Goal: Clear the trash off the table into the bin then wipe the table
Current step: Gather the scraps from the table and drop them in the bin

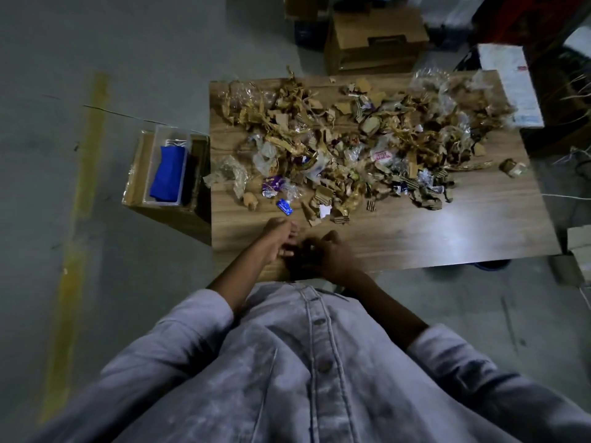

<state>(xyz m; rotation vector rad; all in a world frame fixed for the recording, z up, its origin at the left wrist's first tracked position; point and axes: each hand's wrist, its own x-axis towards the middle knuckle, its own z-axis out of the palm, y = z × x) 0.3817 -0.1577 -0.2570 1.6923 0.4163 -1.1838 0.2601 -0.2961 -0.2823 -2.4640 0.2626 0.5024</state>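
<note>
A wide heap of trash (351, 139), made of torn cardboard scraps, clear plastic wrap and small wrappers, covers the far half of the wooden table (447, 231). A blue wrapper (284, 206) lies at the heap's near edge. My left hand (278, 239) and my right hand (329, 255) are together over the table's near left corner, fingers loosely curled and touching each other. They look blurred and I see nothing held in them. A cardboard box (137, 174) stands against the table's left side, with a clear container holding a blue cloth (168, 174) on top.
More cardboard boxes (374, 39) stand on the floor beyond the table. A white sheet (511, 84) lies at the far right corner. Loose wires (575, 155) trail on the right. A yellow line (83, 174) runs along the grey floor on the left.
</note>
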